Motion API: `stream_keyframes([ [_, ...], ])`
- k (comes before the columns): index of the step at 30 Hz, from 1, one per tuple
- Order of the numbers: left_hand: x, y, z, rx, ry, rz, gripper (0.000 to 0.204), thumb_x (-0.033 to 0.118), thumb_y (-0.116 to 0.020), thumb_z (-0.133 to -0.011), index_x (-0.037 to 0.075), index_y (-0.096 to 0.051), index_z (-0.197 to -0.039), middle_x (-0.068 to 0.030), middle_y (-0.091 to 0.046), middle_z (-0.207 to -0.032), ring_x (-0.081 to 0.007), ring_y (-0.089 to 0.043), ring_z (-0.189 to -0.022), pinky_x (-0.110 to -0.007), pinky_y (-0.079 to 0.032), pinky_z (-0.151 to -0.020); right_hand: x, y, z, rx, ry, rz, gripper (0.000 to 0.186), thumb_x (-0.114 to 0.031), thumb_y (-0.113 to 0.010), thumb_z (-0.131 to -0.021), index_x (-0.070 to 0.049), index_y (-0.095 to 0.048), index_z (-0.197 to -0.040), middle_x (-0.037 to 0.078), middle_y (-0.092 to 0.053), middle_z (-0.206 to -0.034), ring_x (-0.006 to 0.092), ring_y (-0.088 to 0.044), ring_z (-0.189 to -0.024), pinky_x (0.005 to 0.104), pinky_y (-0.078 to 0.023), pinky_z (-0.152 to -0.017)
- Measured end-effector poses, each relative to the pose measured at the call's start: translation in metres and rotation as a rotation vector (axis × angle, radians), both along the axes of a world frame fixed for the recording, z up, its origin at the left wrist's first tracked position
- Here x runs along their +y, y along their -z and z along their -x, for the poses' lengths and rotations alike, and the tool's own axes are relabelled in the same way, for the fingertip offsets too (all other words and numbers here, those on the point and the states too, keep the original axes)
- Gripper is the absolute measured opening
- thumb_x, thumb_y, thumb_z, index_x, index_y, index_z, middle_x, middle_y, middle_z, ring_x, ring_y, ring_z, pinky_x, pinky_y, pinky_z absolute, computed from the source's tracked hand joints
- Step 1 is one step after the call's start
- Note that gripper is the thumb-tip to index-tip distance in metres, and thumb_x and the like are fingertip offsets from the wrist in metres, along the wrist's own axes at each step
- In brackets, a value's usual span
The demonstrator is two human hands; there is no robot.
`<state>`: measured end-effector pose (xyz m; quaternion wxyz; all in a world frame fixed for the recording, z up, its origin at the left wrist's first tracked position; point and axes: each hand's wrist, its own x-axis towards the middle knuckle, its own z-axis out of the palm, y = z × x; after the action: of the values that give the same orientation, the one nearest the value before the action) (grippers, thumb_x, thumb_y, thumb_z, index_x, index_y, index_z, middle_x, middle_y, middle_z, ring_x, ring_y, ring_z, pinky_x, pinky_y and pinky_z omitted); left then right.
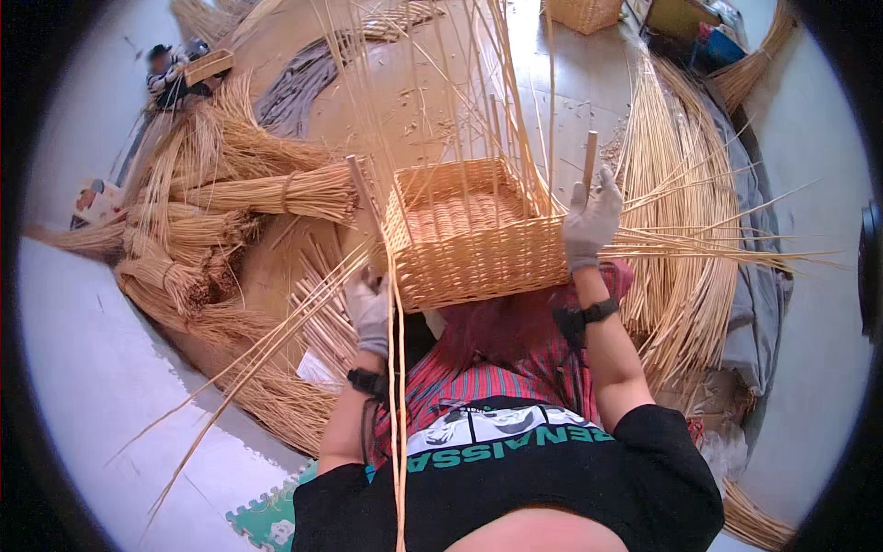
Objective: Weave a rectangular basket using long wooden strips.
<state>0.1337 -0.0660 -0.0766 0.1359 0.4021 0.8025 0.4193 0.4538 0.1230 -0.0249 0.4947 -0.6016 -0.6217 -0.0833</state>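
A rectangular wicker basket (483, 264) rests over my lap, its woven walls partly built up and tall uncut stakes rising from its far side. Wooden corner sticks (365, 195) jut up at its left and right. My gloved right hand (593, 221) grips the basket's right corner, with an upright stick (590, 161) between thumb and fingers. At the near left corner, my gloved left hand (368, 308) holds the basket's side; loose rods (267, 354) cross in front of it and partly hide its fingers.
Tied bundles of wicker rods (290, 195) pile up on the left. A broad spread of rods (685, 248) lies on the right beside a grey cloth (756, 317). Another basket (586, 13) stands at the far edge. At far left a person (170, 75) sits with a basket.
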Motion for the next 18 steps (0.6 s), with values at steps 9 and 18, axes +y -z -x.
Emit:
stream_keyframes([
  [9,0.013,0.014,0.009,-0.5,0.054,-0.219,0.034,0.023,-0.065,-0.099,-0.003,-0.061,-0.119,-0.0116,-0.069,-0.108,-0.02,-0.066,-0.092,-0.032,-0.055,-0.08,-0.141,-0.032,0.154,-0.08,-1.306,0.412,0.026,-0.02,-0.072,-0.087,-0.018,-0.071,-0.113,0.008,-0.069,-0.099,0.0285,-0.068,-0.089,0.0392,-0.055,-0.078],
  [18,-0.009,-0.021,-0.004,-0.167,0.132,-0.183,0.011,0.012,-0.066,-0.095,0.003,-0.067,-0.101,-0.0126,-0.069,-0.094,-0.0228,-0.068,-0.085,-0.034,-0.054,-0.076,-0.101,0.015,0.114,0.868,-1.229,0.149,0.012,-0.011,-0.059,-0.097,-0.009,-0.07,-0.1,0.008,-0.071,-0.107,0.0175,-0.067,-0.094,0.0325,-0.056,-0.078],
])
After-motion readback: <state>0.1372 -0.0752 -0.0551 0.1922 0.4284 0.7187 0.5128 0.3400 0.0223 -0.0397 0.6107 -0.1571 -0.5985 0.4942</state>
